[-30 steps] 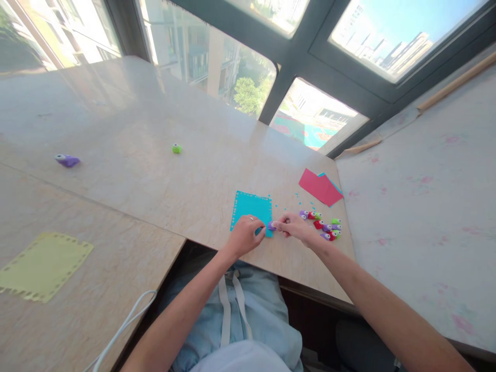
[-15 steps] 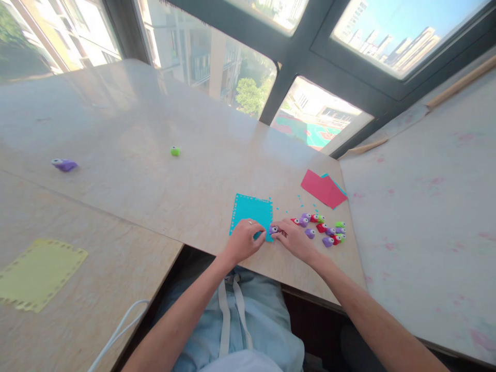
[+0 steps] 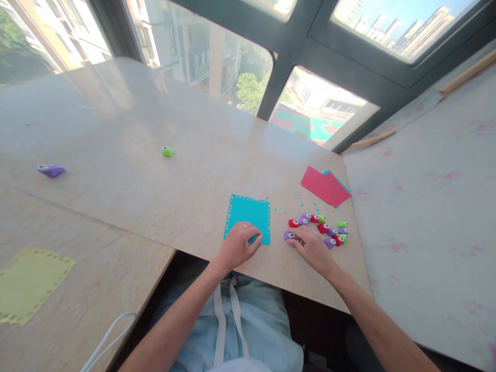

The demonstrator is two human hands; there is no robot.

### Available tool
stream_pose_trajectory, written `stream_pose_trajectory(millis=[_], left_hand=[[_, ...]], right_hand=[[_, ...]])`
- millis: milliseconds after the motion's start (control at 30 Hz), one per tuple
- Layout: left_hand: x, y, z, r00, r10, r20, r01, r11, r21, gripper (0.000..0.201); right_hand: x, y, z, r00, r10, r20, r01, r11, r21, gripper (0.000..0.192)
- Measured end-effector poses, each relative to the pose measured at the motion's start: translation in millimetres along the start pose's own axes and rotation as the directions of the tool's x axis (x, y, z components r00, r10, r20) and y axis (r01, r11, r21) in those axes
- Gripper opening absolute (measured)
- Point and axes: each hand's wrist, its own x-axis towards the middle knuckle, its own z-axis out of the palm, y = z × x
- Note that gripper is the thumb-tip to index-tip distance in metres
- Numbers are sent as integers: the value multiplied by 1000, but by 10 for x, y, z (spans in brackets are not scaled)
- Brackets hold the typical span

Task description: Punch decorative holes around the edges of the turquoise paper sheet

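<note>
A square sheet of blue paper lies on the table, with small punched holes along its edges. My left hand rests over the paper's lower part, thumb and forefinger tips brought together; whatever is between them, if anything, is hidden. To the right of the sheet, my right hand grips a small purple craft hole punch with a round white top. Just beyond that hand sits a red punch. Several more purple, red and green punches, among them another red punch, are grouped close by on the right.
Pink paper overlaps more blue paper at the back right, near scattered blue bits. Leftward stand a green punch and a purple punch. Yellow punched paper and a white cable lie front left. Windows border the table.
My right hand has moved right, away from the blue paper's edge, carrying the purple hole punch towards the group. My left hand stays over the sheet. The view has shifted slightly.
</note>
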Motion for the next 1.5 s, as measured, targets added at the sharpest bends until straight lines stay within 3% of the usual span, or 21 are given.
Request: stream_pose_trajectory(millis=[133,267,467,567,733,800,867,933,1033,1133,1300,1400,1500], left_hand=[[0,2,-3,1000,-1,10,1,1000,4,16],[-2,7,-2,1000,-4,12,4,1000,10,16],[23,10,27,1000,-17,-14,18,1000,19,15],[21,18,22,999,-40,-33,40,999,-27,14],[74,-27,-217,982,-50,-181,8,973,-229,17],[161,-134,-433,957,-54,-286,-5,979,-202,18],[283,-324,-714,918,-89,-386,56,994,-97,18],[421,-589,-1031,821,-188,-539,256,965,53,15],[621,-1034,-1478,668,-265,-695,443,893,85,30],[795,-1387,-1785,566,-293,-771,576,810,114,51],[1031,-1646,-1962,501,-361,-786,700,704,123,55],[1126,-1689,-1988,501,-369,-782,710,692,129,38],[1151,-1691,-1992,529,-363,-767,680,722,127,27]], right_hand=[[-69,88,57,989,76,-130,-78,997,-8,32],[-103,58,169,958,60,-280,-56,998,22,35],[-107,-191,370,955,-130,-266,164,980,111,30],[-84,-278,469,951,-163,-264,207,967,149,29],[-42,-263,609,935,-178,-306,238,956,170,28],[-33,-233,639,925,-180,-335,249,952,175,26],[-30,-209,651,914,-197,-355,270,948,169,25],[-34,-194,655,900,-224,-374,297,943,151,24],[-39,-188,676,869,-260,-420,332,937,106,22],[-32,-193,733,835,-298,-463,356,934,42,20],[-16,-201,814,791,-340,-508,370,928,-43,20],[-20,-202,815,791,-349,-503,374,926,-55,22],[-21,-204,801,782,-357,-511,380,923,-63,23]])
